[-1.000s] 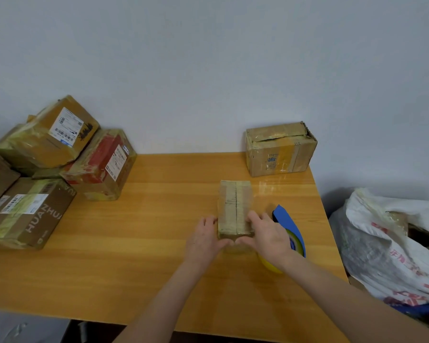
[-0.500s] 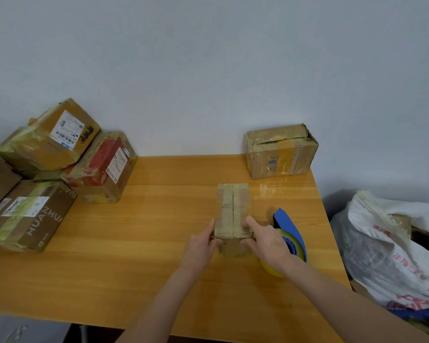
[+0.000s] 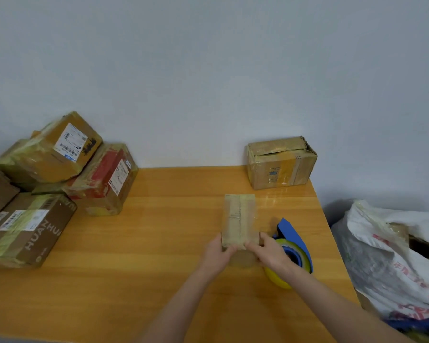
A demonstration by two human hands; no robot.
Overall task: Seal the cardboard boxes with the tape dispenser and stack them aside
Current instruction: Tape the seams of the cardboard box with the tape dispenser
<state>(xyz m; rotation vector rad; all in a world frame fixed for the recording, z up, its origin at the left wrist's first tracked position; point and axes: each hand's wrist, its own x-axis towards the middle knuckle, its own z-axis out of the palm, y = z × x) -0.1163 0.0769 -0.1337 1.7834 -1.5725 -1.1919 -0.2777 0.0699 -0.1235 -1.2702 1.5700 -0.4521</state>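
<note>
A small taped cardboard box (image 3: 239, 217) lies lengthwise on the wooden table (image 3: 159, 243), its top seam running away from me. My left hand (image 3: 217, 253) grips its near left corner, thumb on the top edge. My right hand (image 3: 270, 251) grips the near right corner the same way. The blue tape dispenser (image 3: 292, 241) with a yellow tape roll lies on the table just right of the box, partly behind my right hand. A second, dented cardboard box (image 3: 281, 163) stands at the back right against the wall.
Several taped boxes are piled at the left: a brown one (image 3: 30, 231), a red one (image 3: 104, 179) and a tilted one with a label (image 3: 57, 149). A white plastic bag (image 3: 391, 256) sits beyond the table's right edge. The wall is close behind.
Both hands have shifted on the small box's near end, now clasping its corners from both sides. The box has stayed in about the same spot. The dispenser has not moved.
</note>
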